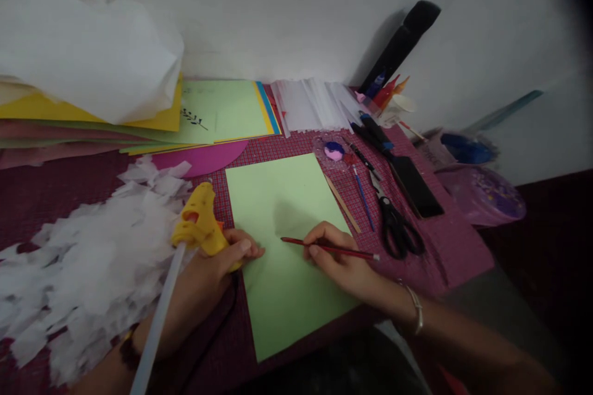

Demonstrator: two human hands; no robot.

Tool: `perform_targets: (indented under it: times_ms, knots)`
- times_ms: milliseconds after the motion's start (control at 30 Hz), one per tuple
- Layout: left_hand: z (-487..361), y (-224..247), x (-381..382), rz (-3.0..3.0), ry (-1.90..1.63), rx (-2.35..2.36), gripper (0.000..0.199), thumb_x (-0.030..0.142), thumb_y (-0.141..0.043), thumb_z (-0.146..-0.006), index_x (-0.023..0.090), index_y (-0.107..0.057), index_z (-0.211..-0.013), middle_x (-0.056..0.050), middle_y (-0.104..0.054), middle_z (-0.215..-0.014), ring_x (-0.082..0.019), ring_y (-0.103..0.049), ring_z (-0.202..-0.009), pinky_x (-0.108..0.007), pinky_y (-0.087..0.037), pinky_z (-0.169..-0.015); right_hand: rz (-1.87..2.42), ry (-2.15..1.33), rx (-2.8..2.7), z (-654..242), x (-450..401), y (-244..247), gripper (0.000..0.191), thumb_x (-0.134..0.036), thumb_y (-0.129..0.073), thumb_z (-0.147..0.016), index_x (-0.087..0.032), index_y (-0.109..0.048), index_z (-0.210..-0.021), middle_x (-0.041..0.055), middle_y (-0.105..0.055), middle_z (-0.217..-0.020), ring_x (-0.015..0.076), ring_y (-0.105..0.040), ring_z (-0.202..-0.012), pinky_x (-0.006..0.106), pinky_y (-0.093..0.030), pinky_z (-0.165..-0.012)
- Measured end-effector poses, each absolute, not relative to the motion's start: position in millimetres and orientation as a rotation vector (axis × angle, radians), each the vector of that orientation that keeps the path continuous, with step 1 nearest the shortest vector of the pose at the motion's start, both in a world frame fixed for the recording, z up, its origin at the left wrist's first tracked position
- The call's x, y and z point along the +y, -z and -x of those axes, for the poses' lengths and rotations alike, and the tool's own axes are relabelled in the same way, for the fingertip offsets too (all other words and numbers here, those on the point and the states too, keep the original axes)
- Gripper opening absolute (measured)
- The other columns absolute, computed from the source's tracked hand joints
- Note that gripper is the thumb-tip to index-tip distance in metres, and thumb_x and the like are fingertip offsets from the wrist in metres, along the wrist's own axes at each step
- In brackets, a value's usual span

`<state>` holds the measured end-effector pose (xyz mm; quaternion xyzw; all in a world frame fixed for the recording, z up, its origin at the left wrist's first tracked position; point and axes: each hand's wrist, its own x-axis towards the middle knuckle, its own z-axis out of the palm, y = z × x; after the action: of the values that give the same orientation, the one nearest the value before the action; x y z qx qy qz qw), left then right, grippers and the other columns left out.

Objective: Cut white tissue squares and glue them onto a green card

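A light green sheet of paper (pixel 287 302) lies in front of me on the patterned tablecloth. My left hand (pixel 231 253) is wrapped round a yellow glue gun (pixel 199 216) at the sheet's left edge, and a long whitish glue stick (pixel 160 321) pokes out of its back end. Some of the fingertips rest on the paper. My right hand (pixel 336 256) is closed on a red pencil (pixel 343 251), its dark tip pointing left over the middle of the sheet. Whether the tip touches the paper I cannot tell. The sheet shows no clear drawing.
White paper scraps (pixel 92 259) are heaped at left. Coloured sheets (pixel 231 111) and clear glue sticks (pixel 310 105) lie at the back. On the right are black scissors (pixel 393 228), a phone (pixel 417 185), a paintbrush (pixel 364 197), a paint palette (pixel 331 149) and a purple tub (pixel 482 194).
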<state>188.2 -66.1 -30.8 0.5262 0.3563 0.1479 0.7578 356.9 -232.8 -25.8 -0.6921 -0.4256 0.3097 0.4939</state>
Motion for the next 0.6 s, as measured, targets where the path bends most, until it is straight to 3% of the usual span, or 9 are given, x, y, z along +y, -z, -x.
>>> perform_targets:
  times_ms: [267, 600]
  knots:
    - [-193, 22, -69, -1.180, -0.354, 0.720, 0.016, 0.031, -0.066, -0.076, 0.020, -0.064, -0.064, -0.003, -0.062, -0.069, -0.020, -0.057, -0.074, -0.032, -0.046, -0.076, 1.685, -0.690, -1.004, -355, -225, 36, 0.006, -0.024, -0.054, -0.090, -0.022, -0.058, -0.087, 0.0003, -0.065, -0.073, 0.0133, -0.055, -0.059, 0.025, -0.042, -0.054]
    - [-195, 21, -71, -1.055, -0.373, 0.753, 0.019, 0.033, -0.075, -0.067, 0.018, -0.064, -0.062, -0.003, -0.060, -0.067, -0.019, -0.057, -0.071, -0.030, -0.048, -0.070, 1.677, -0.677, -0.981, -354, -219, 43, 0.006, -0.023, -0.054, -0.090, -0.023, -0.056, -0.084, -0.0008, -0.067, -0.072, 0.0128, -0.055, -0.058, 0.025, -0.041, -0.054]
